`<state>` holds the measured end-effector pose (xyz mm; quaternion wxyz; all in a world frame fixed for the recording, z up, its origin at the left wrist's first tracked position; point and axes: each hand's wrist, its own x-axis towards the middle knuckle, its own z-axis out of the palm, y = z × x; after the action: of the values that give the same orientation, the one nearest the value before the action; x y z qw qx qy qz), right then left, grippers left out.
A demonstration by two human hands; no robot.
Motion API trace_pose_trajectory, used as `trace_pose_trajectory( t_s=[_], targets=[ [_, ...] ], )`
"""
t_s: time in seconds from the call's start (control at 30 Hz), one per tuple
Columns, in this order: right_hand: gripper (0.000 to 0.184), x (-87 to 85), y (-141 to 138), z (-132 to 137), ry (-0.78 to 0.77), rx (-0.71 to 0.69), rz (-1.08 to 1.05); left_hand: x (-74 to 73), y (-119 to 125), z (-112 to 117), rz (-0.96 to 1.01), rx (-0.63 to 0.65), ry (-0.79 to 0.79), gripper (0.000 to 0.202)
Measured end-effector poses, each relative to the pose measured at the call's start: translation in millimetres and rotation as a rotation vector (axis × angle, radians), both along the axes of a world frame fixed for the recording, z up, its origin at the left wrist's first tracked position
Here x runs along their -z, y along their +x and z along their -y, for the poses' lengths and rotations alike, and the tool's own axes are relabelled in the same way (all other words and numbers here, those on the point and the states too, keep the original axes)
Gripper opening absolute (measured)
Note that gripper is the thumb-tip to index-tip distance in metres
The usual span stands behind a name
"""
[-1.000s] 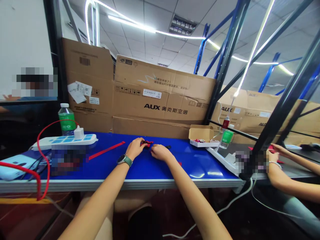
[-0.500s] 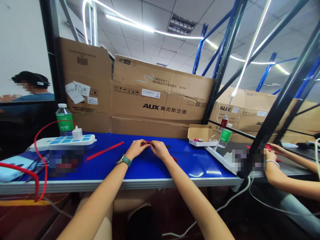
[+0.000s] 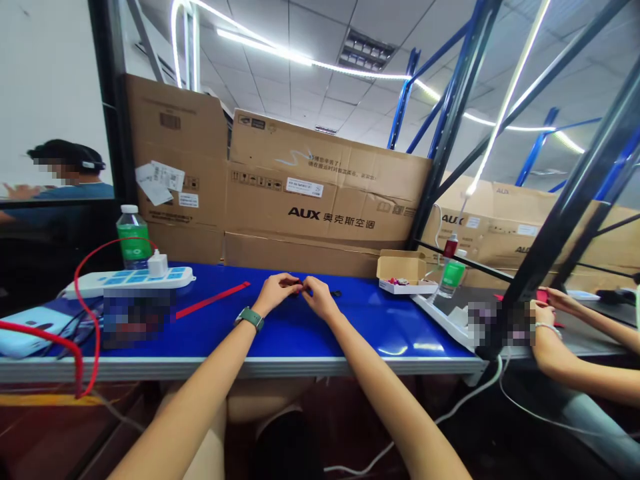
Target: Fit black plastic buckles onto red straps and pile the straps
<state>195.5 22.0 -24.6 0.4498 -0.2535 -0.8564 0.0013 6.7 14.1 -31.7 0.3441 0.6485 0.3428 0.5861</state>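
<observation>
Status: mid-work, I'd say. Red piece (image 3: 300,288) is up between the fingertips over the far half of the desk (image 3: 395,327), not set down. Left hand (image 3: 277,293) grip: narrow, thumb and fingers pinched on the piece. Right hand (image 3: 320,298) grip: also narrow, fingertips meeting the left's at the same piece (they hide most of it, so its finished state can't be read). Done so far: piece picked up and held in both hands. Left: whatever fine handling the fingers are at, plus setting it down; can't tell how much.

Strip (image 3: 213,300) lies flat on the desk, left of the hands, touched by neither. Black bit (image 3: 336,293) lies just beyond the right hand.

Count:
- red piece in hand: 1, as far as fingers let me see
- strip: 1
- black bit: 1
- box (image 3: 401,289): 1, lid up, at the back right; small reddish bits inside, too tiny to count
- bottles: 2, one back left (image 3: 134,239), one right (image 3: 453,273)
- power strips: 2, one left (image 3: 100,285), one right (image 3: 445,325)
- charger (image 3: 157,265): 1, in the left power strip
- co-worker (image 3: 575,357) at right: 1, both hands at other red material
</observation>
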Motion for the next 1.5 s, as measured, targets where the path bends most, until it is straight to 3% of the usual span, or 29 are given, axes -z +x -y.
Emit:
trace_pose_trajectory(
  t_s=[0.13,0.23,0.37,0.47,0.57,0.73,0.93,1.1,1.27,1.5],
  targets=[
    [0.013,-0.4,1,2,0.041,0.069,-0.018,2.1,1,-2,-0.007,0.029,-0.061,0.05],
    [0.015,-2.0,1,4,0.037,0.034,-0.01,4.0,1,-5,-0.006,0.039,-0.057,0.049],
    [0.007,-2.6,-2,6,-0.099,-0.061,-0.1,2.4,-2,-1,-0.048,-0.086,0.032,0.047],
    [0.011,-0.2,-3,5,-0.256,-0.057,-0.174,-1.2,-2,6,-0.25,-0.16,0.165,0.036],
    [0.012,2.0,-3,0,-0.314,0.009,-0.16,-4.2,0,11,-0.421,-0.168,0.262,0.028],
    [0.008,-0.7,-1,-4,-0.214,0.17,-0.349,-6.0,2,13,-0.429,-0.211,0.223,0.026],
    [0.013,-5.7,-5,3,-0.32,-0.041,-0.381,-5.0,3,15,-0.341,-0.136,0.173,0.027],
    [0.018,-4.3,-6,1,-0.317,-0.105,-0.401,-6.0,7,17,-0.298,-0.033,0.119,0.031],
    [0.019,-0.2,-6,-5,-0.382,-0.187,-0.422,-6.0,8,16,-0.299,-0.107,0.095,0.035],
    [0.033,1.3,-6,-6,-0.486,-0.242,-0.348,-3.1,6,12,-0.308,-0.11,0.122,0.032]
  ],
)
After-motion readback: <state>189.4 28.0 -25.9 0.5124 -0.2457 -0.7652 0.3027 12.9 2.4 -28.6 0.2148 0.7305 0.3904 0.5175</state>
